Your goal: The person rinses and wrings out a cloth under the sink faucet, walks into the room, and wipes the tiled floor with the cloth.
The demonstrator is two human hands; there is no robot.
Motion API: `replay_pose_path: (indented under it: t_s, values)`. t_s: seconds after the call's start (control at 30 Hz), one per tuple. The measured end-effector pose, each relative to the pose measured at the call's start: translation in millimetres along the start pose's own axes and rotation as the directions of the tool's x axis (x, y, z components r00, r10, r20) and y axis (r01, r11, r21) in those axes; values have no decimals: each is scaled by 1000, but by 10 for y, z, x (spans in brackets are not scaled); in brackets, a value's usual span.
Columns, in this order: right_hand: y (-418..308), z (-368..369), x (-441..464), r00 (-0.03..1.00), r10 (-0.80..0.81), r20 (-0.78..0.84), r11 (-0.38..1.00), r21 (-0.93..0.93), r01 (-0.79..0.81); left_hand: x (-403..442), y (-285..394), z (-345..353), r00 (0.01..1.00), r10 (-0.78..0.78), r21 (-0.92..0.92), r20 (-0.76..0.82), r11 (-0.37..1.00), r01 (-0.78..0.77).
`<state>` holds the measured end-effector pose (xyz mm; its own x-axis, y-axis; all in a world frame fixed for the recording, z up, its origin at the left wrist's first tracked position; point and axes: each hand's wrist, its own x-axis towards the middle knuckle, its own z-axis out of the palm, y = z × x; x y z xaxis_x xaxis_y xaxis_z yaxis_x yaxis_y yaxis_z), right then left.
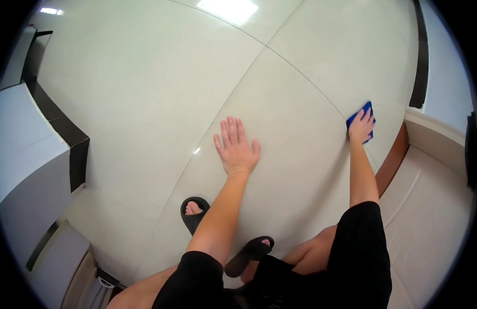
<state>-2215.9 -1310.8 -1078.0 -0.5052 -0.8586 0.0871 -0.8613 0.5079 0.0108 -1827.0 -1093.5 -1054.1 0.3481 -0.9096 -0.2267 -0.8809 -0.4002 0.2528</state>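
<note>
My left hand lies flat on the pale tiled floor, palm down with fingers spread, holding nothing. Farther right, my right hand presses a folded blue cloth against the floor. The fingers of that hand lie over the cloth, and only its edges and corners show around them. A tile joint runs up to the cloth from the upper left.
Black slippers are on my feet below the hands. At left, a white wall with dark skirting juts out. A brown threshold strip and a pale door panel border the right side.
</note>
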Motion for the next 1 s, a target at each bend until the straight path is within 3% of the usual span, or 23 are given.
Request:
replay_pose_path:
  t_s: [0.07, 0.17, 0.27, 0.33, 0.4, 0.47, 0.53, 0.6, 0.63, 0.67, 0.73, 0.83, 0.93, 1.0]
  values:
    - [469, 96, -179, 996, 86, 4, 996, -27, -86, -22, 27, -20, 1000, 3, 14, 16, 1000, -3]
    - [163, 47, -322, 990, 128, 63, 992, -12, -128, -23, 45, -21, 1000, -8, 28, 15, 1000, 7]
    - [-511, -121, -711, 975, -220, 23, 972, 89, 217, -38, 100, -18, 1000, -8, 60, -29, 998, 10]
    - [-1121, -174, -1107, 887, -461, -12, 879, 134, 458, -73, 121, 3, 999, -25, 35, -40, 999, 27]
    - [-1776, -297, -1668, 730, -682, -34, 707, 223, 671, -44, 88, 68, 992, -35, -55, -117, 998, 29]
    - [-2196, -581, -2293, 411, -912, 16, 400, 258, 879, -91, -38, 193, 972, -69, -211, -224, 977, 21]
    - [-2325, -489, -2704, 165, -986, -39, 132, 436, 890, -87, -27, 159, 927, -101, -374, -361, 926, -45]
    - [-2125, -335, -2498, 191, -975, -110, 108, 514, 851, -73, -39, 128, 899, -132, -436, -417, 897, -71]
    - [-1856, -335, -2304, 276, -951, -139, 177, 488, 855, -71, -55, 130, 904, -131, -425, -407, 903, -61]
    - [-1526, -386, -2102, 403, -902, -157, 296, 454, 840, -104, -81, 133, 913, -129, -413, -386, 910, -46]
    - [-782, -500, -1696, 634, -773, -23, 573, 405, 713, -95, -56, 114, 926, -137, -359, -352, 933, 1]
    - [645, -475, -1365, 906, -423, 21, 903, 93, 420, -104, 50, 64, 936, -145, -351, -321, 936, 24]
    - [2264, -213, -1469, 1000, -24, 13, 1000, -9, 24, -105, 34, 75, 937, -134, -330, -321, 944, 22]
    - [2751, -319, -1743, 947, 317, 55, 948, -63, -313, -93, 50, 90, 937, -116, -324, -329, 946, 4]
